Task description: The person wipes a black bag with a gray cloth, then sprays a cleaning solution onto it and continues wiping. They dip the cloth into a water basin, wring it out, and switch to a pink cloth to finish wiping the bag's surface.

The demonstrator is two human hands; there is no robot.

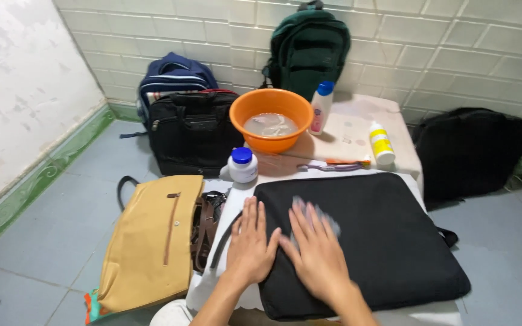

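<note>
Your left hand (250, 241) lies flat and open on the near left edge of the black bag (364, 235). Your right hand (316, 253) lies flat beside it, fingers spread, pressing a blurry grey thing you can't make out. The bag is big, square, soft and dark, and it covers most of the small table (357, 130). Past your fingertips stands a short white jar with a blue lid (243, 164). Farther off sits an orange bowl (271, 119) of cloudy water. Right of it stands a white bottle with a blue cap and pink label (321, 107), then a white bottle with a yellow label (382, 143).
</note>
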